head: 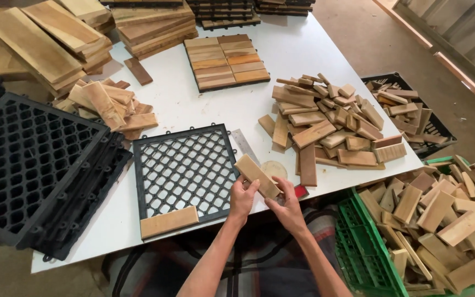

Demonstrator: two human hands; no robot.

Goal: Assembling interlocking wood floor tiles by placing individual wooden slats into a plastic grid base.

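Both our hands are gripping one short pale wooden slat (257,176) over the white table's (298,44) near edge: left hand (243,197) fingers curling around its lower side, right hand (286,204) pinching its near end. Just left, a black square plastic grid (185,170) is carrying one fitted slat (169,221). Right, a green plastic crate (364,247) is holding offcuts.

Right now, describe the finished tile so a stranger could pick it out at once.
On the white table, look toward the far edge, beyond the black grid. The finished tile lies flat and alone there: a square of wood slats fixed side by side, unlike the loose blocks and plank stacks nearby.
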